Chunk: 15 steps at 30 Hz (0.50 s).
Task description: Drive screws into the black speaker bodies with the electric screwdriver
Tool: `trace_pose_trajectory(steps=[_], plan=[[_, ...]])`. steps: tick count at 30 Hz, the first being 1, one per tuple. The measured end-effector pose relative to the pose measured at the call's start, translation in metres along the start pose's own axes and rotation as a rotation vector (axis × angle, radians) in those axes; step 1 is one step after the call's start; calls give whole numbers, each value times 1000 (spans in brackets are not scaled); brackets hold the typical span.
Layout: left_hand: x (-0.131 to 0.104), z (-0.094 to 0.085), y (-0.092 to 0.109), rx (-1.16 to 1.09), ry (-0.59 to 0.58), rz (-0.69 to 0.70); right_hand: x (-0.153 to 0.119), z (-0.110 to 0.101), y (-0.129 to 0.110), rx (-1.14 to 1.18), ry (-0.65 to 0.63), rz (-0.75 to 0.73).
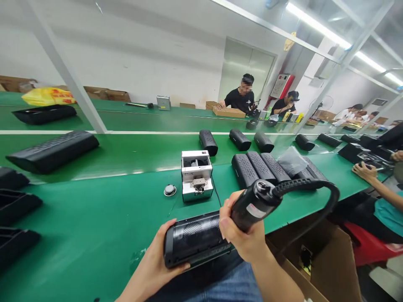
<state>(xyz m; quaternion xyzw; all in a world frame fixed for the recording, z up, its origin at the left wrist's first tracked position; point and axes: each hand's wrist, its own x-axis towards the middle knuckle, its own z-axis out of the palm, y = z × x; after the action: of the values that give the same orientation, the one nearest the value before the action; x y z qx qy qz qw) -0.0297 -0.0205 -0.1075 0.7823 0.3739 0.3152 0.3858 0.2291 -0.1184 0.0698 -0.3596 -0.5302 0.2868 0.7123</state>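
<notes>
In the head view, a worker's left hand [157,260] cradles one end of a black perforated casing [195,235] at the near edge of the green work surface [94,226], while the right hand [244,230] is wrapped around a corded black power tool [256,205] over the casing's other end. Farther in from that edge stands a small white machine [197,176], a round silver-rimmed part [170,190] just left of it and a row of black housings [245,167] to its right, as open black shells [19,205] line the surface's left side.
</notes>
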Motion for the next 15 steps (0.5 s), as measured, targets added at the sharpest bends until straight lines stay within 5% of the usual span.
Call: trace_pose_trajectory(steps=[4,8,11,15], plan=[[4,-3,4,36,-60,44,19,-8,-27,62,-118,27],[5,-5,18,25,-87,108,76,-12,-52,50,60,-147],[6,-5,26,-2,-108,114,133,-7,-25,8,218,-338],[4,-3,29,-12,-104,114,186,1,44,-55,210,-435]])
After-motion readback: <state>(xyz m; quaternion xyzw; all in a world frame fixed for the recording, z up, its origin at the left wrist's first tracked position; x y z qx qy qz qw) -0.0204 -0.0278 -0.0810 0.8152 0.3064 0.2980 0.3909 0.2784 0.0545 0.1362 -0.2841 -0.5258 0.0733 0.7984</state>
